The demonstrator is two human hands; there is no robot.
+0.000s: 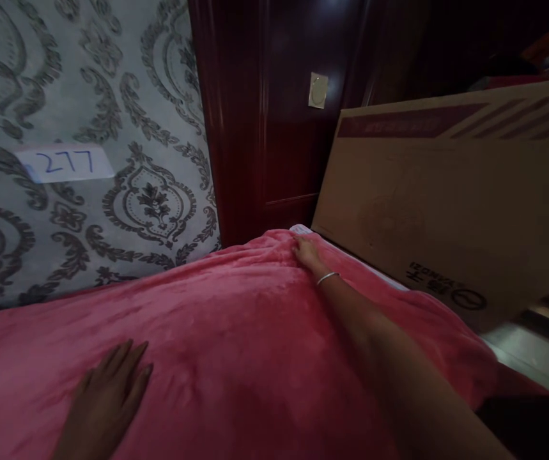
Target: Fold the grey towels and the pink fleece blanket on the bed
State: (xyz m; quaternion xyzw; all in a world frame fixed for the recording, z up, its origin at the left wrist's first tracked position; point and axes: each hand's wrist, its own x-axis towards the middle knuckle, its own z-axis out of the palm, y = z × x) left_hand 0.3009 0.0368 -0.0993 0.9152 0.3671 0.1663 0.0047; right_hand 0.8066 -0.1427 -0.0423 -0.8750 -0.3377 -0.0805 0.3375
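A pink plush blanket (236,332) covers the bed beneath both hands. My left hand (106,390) lies flat on it at the lower left, fingers stretched out and holding nothing. With the arm reaching far forward, my right hand (307,252) is at the blanket's far corner, its fingers bent and closed on the fabric. A thin bracelet (328,277) circles that wrist. The cloth is bunched in folds around the right hand. A strip of white bedding (300,228) shows from under the blanket just beyond those fingers.
Patterned grey wallpaper (154,198) with a paper marked 277 (70,163) borders the left side. Dark red wood panelling (286,153) with a pale square plate (318,90) stands ahead. A large cardboard box (447,191) leans along the right; tiled floor (537,358) shows below it.
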